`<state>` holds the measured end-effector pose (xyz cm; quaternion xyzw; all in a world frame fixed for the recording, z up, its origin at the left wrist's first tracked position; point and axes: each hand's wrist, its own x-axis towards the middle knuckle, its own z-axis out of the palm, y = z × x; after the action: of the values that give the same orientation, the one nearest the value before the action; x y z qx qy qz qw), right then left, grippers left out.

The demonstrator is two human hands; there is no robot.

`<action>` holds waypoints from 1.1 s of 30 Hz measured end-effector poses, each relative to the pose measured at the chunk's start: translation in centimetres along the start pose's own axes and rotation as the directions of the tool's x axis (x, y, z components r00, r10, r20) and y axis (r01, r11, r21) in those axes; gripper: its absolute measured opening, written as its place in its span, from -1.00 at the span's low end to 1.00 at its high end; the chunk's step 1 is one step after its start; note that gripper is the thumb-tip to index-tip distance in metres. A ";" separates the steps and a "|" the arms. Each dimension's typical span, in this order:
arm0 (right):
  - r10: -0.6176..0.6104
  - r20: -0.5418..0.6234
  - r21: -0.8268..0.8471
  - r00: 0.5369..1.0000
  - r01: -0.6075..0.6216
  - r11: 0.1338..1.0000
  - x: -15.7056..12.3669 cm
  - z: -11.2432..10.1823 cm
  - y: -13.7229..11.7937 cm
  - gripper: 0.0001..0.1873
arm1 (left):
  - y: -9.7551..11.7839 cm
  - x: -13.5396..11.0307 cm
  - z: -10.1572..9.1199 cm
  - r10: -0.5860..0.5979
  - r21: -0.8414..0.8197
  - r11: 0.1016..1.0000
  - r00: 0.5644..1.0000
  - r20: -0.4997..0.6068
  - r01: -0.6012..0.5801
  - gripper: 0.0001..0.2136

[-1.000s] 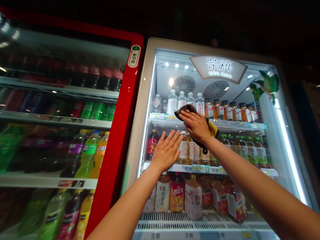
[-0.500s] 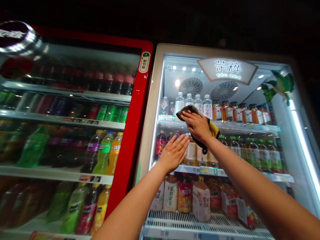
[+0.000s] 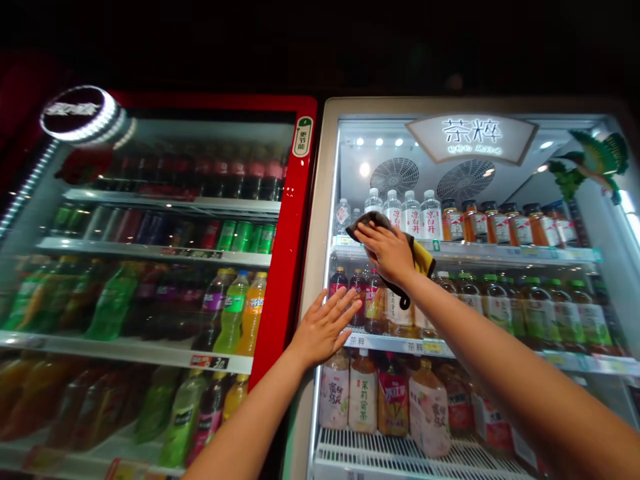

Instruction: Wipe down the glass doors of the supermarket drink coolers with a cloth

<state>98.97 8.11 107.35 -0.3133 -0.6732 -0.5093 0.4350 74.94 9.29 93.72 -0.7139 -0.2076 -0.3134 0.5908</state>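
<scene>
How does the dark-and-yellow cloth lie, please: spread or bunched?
Bunched: the dark-and-yellow cloth puckers around the right hand, which hides its middle.

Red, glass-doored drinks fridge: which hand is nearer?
Left: the left hand is just right of its red frame; the right hand, on a grey-yellow cloth, is farther right.

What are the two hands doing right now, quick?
Left hand: open, flat, nothing visible in it.
Right hand: holding a black-and-yellow cloth under its palm.
</scene>
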 end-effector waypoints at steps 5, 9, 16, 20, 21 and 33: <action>-0.073 0.009 0.029 0.997 0.073 0.997 -1.2 -1.1 2.4 -0.54 | 0.2 0.0 0.0 0.001 -0.003 1.000 1.000 0.005 -0.001 -0.43; 0.177 -0.125 0.014 0.976 -0.177 0.984 2.1 0.5 1.5 -0.48 | 0.2 -0.1 0.0 -0.005 -0.001 1.000 1.000 0.015 0.005 -0.41; -0.179 0.048 0.056 0.983 0.176 0.983 2.2 1.4 -3.0 -0.49 | 0.5 -0.3 0.0 -0.015 -0.002 1.000 0.998 0.054 0.015 -0.40; -0.150 0.010 0.053 0.989 0.150 0.987 2.7 1.1 -1.2 -0.50 | 0.5 -0.4 0.0 -0.011 0.007 1.000 0.999 0.037 0.011 -0.41; -0.076 -0.024 0.038 0.997 0.077 0.996 3.5 1.3 -1.1 -0.49 | 0.5 -0.4 0.0 -0.009 0.005 1.000 0.999 0.030 0.009 -0.41; -0.335 0.123 0.057 0.934 0.331 0.942 6.4 2.1 -4.9 -0.53 | 0.6 -0.7 0.4 -0.018 -0.037 0.999 0.999 0.044 0.019 -0.44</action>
<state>91.40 8.59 110.92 -0.2197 -0.7523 -0.5422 0.3030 74.93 9.57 92.80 -0.7297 -0.2211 -0.3069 0.5696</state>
